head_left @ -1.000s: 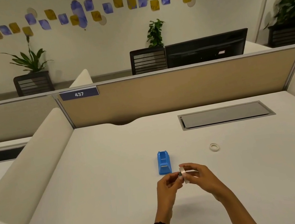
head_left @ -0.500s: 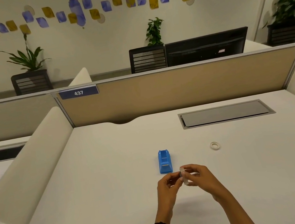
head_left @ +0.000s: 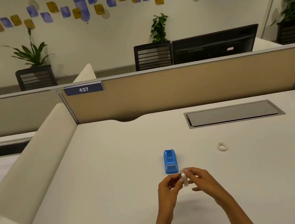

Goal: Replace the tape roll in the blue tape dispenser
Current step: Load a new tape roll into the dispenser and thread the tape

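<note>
Left hand [head_left: 168, 187], right hand [head_left: 200, 181] both pinch tape roll [head_left: 184, 180].

A grey cable hatch [head_left: 231, 113] sits flush in the white desk [head_left: 95, 180] near its far right corner. Along the desk's far edge stands a tan partition [head_left: 178, 88] bearing a blue tag [head_left: 83, 89] marked 437. A dark monitor [head_left: 213, 44] and potted plants [head_left: 30, 51] show beyond it.

The blue tape dispenser [head_left: 170, 162] stands upright just beyond the fingers [head_left: 192, 173], its slot looking empty. A whitish tape roll [head_left: 184, 180] sits on edge between them. A second roll [head_left: 222, 146] lies flat, well to their right.
</note>
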`<state>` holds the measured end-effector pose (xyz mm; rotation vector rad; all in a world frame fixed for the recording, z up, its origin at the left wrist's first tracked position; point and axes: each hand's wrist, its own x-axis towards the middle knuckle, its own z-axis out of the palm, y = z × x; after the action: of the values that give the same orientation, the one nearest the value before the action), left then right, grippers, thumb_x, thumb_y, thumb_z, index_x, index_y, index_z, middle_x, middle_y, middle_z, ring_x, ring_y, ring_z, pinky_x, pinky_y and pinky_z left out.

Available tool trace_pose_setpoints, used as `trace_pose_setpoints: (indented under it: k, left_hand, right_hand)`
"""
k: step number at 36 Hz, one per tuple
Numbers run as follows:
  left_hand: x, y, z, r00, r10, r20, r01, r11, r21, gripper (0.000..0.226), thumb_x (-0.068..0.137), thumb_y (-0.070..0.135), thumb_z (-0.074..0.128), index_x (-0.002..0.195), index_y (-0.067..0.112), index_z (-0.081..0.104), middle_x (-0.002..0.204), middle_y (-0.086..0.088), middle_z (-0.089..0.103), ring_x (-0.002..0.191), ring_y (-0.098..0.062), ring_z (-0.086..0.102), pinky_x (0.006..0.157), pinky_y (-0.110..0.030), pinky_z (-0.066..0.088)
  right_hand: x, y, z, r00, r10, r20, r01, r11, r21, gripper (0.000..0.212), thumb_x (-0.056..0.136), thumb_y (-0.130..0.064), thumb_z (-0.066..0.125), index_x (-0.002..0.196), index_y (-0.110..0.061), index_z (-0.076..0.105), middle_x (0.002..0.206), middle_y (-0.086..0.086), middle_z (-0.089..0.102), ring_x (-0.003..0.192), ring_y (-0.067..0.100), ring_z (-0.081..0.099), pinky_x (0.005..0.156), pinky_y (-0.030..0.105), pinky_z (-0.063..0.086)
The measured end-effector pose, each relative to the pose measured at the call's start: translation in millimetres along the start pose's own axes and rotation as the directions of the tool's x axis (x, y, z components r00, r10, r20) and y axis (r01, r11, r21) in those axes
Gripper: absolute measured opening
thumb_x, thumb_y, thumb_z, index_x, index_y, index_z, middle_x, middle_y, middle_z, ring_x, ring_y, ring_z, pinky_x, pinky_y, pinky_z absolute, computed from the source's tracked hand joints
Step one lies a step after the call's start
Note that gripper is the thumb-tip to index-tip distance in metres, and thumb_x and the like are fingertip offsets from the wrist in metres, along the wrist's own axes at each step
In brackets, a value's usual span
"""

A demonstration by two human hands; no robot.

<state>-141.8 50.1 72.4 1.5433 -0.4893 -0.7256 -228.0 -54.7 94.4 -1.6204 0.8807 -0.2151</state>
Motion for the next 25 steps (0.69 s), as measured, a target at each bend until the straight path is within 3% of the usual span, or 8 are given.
trace_pose_setpoints:
  k: [3, 7, 11, 14, 17, 21, 25]
  left_hand:
    - [2.9, -2.9, -5.4, 1.0, -0.016, -0.016, 0.016, 1.0, -0.006, 0.017, 0.084, 0.02, 0.065, 0.101, 0.02, 0.067, 0.1, 0.0, 0.07, 0.094, -0.016, 0.066, 0.078, -0.019, 0.055]
    - [5.8, -8.5, -11.1, 0.999, -0.042, -0.018, 0.042, 0.999, 0.005, 0.015, 0.086, 0.02, 0.064, 0.1, 0.019, 0.068, 0.099, -0.001, 0.071, 0.092, -0.014, 0.067, 0.072, -0.016, 0.055]
    - [9.5, -17.3, -13.5, 0.996, -0.089, -0.011, 0.09, 0.996, 0.027, 0.017, 0.086, 0.022, 0.063, 0.102, 0.019, 0.067, 0.1, -0.001, 0.07, 0.091, -0.014, 0.066, 0.071, -0.016, 0.054]
    - [13.4, -22.5, -14.3, 0.992, -0.123, -0.009, 0.123, 0.992, 0.036, 0.016, 0.086, 0.022, 0.063, 0.102, 0.018, 0.065, 0.101, -0.003, 0.069, 0.092, -0.016, 0.066, 0.076, -0.019, 0.055]
    - [18.2, -26.4, -15.5, 0.99, -0.141, -0.007, 0.141, 0.989, 0.051, 0.012, 0.087, 0.019, 0.062, 0.099, 0.021, 0.063, 0.1, -0.005, 0.067, 0.093, -0.018, 0.065, 0.082, -0.024, 0.054]
    - [24.7, -30.9, -17.8, 0.987, -0.161, -0.01, 0.162, 0.986, 0.04, 0.02, 0.087, 0.02, 0.062, 0.107, 0.018, 0.061, 0.107, -0.007, 0.066, 0.094, -0.017, 0.064, 0.071, -0.015, 0.054]
    - [34.5, -30.4, -28.5, 0.985, -0.165, 0.046, 0.165, 0.986, 0.002, 0.033, 0.085, 0.024, 0.065, 0.117, 0.025, 0.056, 0.111, -0.003, 0.064, 0.097, -0.016, 0.066, 0.069, -0.016, 0.055]
  right_hand:
    - [2.2, 2.2, 0.5, 0.998, -0.043, 0.034, 0.047, 0.993, -0.107, 0.048, 0.085, -0.039, 0.058, 0.129, -0.025, 0.046, 0.128, -0.001, 0.052, 0.112, 0.02, 0.056, 0.091, 0.033, 0.049]
    - [4.2, 7.6, 3.5, 0.988, -0.078, 0.134, 0.099, 0.982, -0.161, 0.054, 0.078, -0.032, 0.07, 0.125, -0.036, 0.044, 0.126, -0.009, 0.052, 0.107, 0.01, 0.055, 0.072, 0.014, 0.047]
    - [10.9, 13.9, 8.6, 0.985, -0.088, 0.151, 0.115, 0.977, -0.179, 0.053, 0.077, -0.027, 0.073, 0.114, -0.047, 0.041, 0.118, -0.01, 0.055, 0.099, 0.01, 0.059, 0.065, 0.01, 0.05]
    - [17.4, 18.9, 11.0, 0.985, -0.076, 0.158, 0.107, 0.974, -0.198, 0.052, 0.078, -0.024, 0.072, 0.113, -0.047, 0.041, 0.114, -0.009, 0.055, 0.093, 0.01, 0.062, 0.071, 0.013, 0.052]
    - [24.4, 23.5, 12.2, 0.984, -0.064, 0.164, 0.1, 0.971, -0.219, 0.05, 0.077, -0.024, 0.073, 0.111, -0.045, 0.043, 0.112, -0.006, 0.057, 0.088, 0.009, 0.063, 0.067, 0.013, 0.053]
    - [37.2, 27.6, 13.6, 0.984, -0.041, 0.171, 0.083, 0.966, -0.246, 0.049, 0.075, -0.025, 0.075, 0.113, -0.035, 0.046, 0.107, -0.005, 0.058, 0.085, 0.011, 0.063, 0.064, 0.011, 0.052]
    - [48.6, 22.7, 7.4, 0.987, -0.056, 0.154, 0.091, 0.969, -0.23, 0.044, 0.074, -0.027, 0.075, 0.104, -0.04, 0.046, 0.1, -0.008, 0.06, 0.083, 0.009, 0.064, 0.064, 0.011, 0.052]
